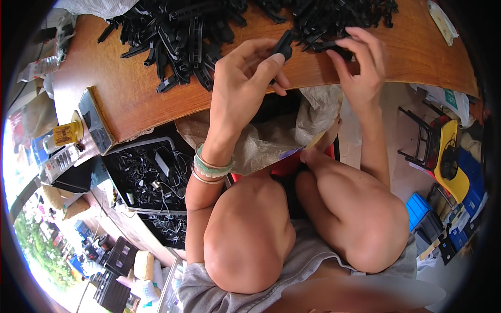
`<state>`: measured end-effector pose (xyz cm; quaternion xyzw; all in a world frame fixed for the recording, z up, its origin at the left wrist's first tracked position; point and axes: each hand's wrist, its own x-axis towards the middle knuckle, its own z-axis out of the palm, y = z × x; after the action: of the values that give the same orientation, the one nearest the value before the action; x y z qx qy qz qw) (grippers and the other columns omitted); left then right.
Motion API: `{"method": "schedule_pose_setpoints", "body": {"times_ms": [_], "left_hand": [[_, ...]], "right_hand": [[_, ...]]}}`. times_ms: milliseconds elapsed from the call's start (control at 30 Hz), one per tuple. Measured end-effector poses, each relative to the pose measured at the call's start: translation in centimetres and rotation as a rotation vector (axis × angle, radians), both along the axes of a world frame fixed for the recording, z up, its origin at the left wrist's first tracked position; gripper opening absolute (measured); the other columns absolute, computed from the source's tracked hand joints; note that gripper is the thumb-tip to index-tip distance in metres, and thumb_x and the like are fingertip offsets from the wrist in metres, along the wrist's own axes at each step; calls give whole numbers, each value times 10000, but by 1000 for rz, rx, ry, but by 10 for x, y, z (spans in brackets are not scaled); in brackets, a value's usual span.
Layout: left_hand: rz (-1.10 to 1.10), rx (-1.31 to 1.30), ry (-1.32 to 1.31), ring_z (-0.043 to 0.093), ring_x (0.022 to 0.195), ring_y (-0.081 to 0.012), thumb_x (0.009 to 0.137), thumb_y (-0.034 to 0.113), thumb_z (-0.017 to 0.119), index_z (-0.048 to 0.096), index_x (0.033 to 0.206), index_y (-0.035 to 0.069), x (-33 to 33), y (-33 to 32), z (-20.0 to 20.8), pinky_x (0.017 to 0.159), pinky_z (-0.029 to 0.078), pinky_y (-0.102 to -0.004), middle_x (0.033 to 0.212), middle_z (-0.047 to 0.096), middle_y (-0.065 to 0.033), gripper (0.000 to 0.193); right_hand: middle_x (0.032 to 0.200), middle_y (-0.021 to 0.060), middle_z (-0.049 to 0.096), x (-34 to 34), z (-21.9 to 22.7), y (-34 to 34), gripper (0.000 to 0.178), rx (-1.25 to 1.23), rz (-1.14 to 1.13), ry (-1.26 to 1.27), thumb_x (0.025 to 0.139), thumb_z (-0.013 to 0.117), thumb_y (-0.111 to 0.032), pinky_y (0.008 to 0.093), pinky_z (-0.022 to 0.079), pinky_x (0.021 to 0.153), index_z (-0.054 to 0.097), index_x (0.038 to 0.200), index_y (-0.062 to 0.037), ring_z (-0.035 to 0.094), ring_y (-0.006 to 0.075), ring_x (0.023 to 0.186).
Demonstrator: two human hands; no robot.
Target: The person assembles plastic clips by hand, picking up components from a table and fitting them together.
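Observation:
My left hand (pixel 245 83) is raised over the table's near edge, pinching a slim black plastic part (pixel 283 44) between thumb and fingers. To its right, my right hand (pixel 364 68) has thumb and index finger around another black plastic part (pixel 342 51) at the near side of a pile; its other fingers are curled loosely. Ahead of both hands lie heaps of similar black plastic parts, a larger left pile (pixel 180 39) and a right pile (pixel 334 18). Below my hands, a pale woven sack (pixel 261 148) hangs open between the table and my knees.
The wooden table (pixel 141 101) curves around in front. Black trays (pixel 138 175) with small dark pieces and cables stand at lower left. A dark flat case (pixel 96 120) and a yellow-labelled tape roll (pixel 67 134) sit at left. A yellow chair (pixel 448 161) stands at right.

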<state>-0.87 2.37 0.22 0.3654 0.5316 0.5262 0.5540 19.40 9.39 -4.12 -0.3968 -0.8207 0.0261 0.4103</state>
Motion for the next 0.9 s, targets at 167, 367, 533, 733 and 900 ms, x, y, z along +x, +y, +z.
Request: {"method": "schedule_pose_setpoints", "body": {"times_ms": [167,367,533,733,900], "left_hand": [[21,-5,-27,630,628,-141,886,40,577,564,1069,-143,3,-1,0,544,532,-237,789,648,-128,260],[-43,-40,-63,636,640,-146,895,52,564,562,1070,-140,9,-3,2,544,541,-246,833,646,-144,260],[-4,-43,-128,644,654,-156,901,47,547,543,1095,-133,15,-2,-3,549,549,-253,858,641,-144,265],[-24,-33,-173,650,665,-171,912,40,533,527,1113,-132,24,-2,-5,580,555,-260,847,641,-133,265],[-81,-19,-234,634,659,-146,910,49,549,534,1132,-116,27,-6,3,562,541,-257,836,639,-118,278]], "right_hand": [[961,17,590,5,8,-10,216,-128,-137,-70,694,779,-83,382,394,834,632,852,-78,545,239,910],[763,44,598,6,42,-8,204,-568,-33,-97,766,733,-65,292,432,577,634,939,-26,541,149,620],[771,3,635,21,59,-9,333,-916,39,8,855,628,-7,204,430,588,579,1184,-16,517,41,622],[939,80,671,18,45,-21,260,-957,265,560,847,628,5,230,501,718,607,1106,-10,633,121,864],[953,67,591,-6,43,-32,321,-672,347,431,794,665,59,232,506,712,610,1105,4,575,100,822]]}}
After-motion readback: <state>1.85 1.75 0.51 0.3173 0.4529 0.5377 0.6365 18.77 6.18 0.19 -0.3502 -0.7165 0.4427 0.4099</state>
